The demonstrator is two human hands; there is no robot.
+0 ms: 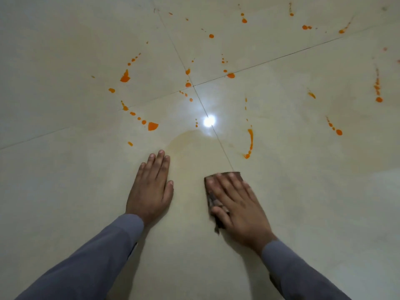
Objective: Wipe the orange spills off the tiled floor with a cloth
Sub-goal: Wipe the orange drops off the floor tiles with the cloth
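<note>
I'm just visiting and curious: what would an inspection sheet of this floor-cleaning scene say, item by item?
Surface: glossy cream tiled floor, thin grout lines, bright lamp reflection.
Job's things: orange spills scattered ahead of both hands; faint smear near the fingertips; dark cloth flat on the floor.
Clutter: nothing seen.
Hands: left hand flat on bare tile, fingers straight; right hand pressing the cloth, fingers straight.
Cables: nothing seen.
Surroundings: only floor and grey sleeves in view.
</note>
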